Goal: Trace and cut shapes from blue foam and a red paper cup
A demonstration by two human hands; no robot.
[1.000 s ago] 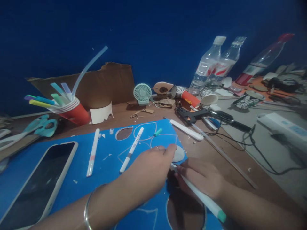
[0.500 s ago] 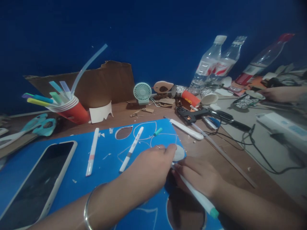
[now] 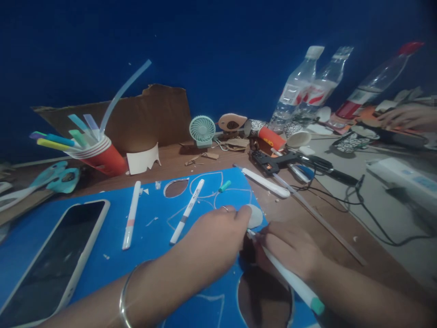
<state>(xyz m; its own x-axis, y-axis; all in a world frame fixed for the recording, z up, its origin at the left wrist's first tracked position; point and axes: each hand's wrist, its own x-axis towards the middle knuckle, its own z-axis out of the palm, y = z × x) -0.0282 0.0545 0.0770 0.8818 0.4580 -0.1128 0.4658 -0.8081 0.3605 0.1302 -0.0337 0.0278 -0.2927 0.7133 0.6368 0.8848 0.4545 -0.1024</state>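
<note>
My right hand is closed around a white marker with a green end, its tip pointing up and left toward my other hand. Between the fingers of my left hand is a small pale rounded piece, partly covered by the fingers. The marker tip meets or nearly meets the piece's lower edge; I cannot tell which. Beneath both hands lies a blue sheet with drawn outlines and cut-out holes. A green marker cap rests on it, near a white marker and another white marker.
A phone lies at left, scissors behind it. A red cup of markers, a small fan, a glue gun with its cable and several bottles line the back. Another person's hand is at far right.
My right hand has shifted slightly right with the marker, its tip drawing a little away from my left fingers. The other person's hand has moved up and changed pose.
</note>
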